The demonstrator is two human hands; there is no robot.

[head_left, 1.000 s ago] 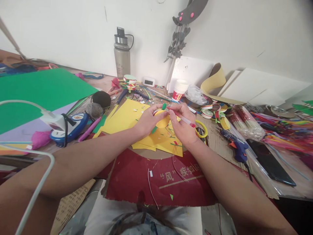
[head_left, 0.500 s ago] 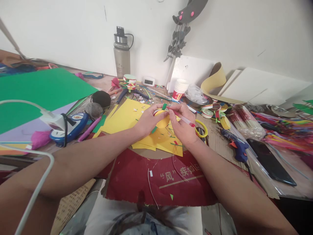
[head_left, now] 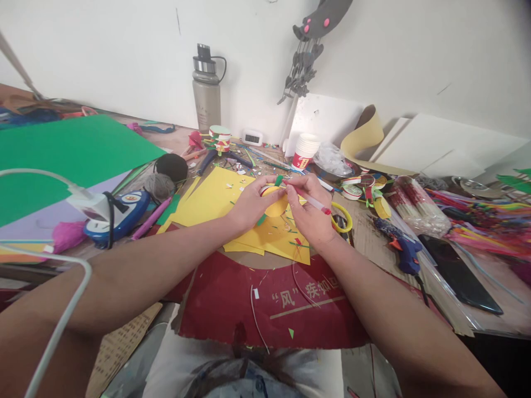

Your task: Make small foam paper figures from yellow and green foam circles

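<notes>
My left hand [head_left: 248,205] is closed around a small round paper drum [head_left: 276,207], whose yellow face is turned up toward me. A green bit [head_left: 279,181] stands out at its far edge. In my right hand [head_left: 314,219] is a pen [head_left: 314,204] with a clear barrel and red ends. Its tip end points at the drum's far right edge, where my fingers partly hide the contact. Beneath both hands lie yellow paper sheets [head_left: 207,202] strewn with green and red scraps.
A red cardboard sheet [head_left: 232,309] lies nearest me. Yellow-handled scissors [head_left: 348,218], a blue glue gun [head_left: 406,254] and a black phone [head_left: 460,273] are on the right. Paper cups [head_left: 306,150] and a bottle [head_left: 207,99] stand behind. A power strip [head_left: 120,218] sits left, with a white cable.
</notes>
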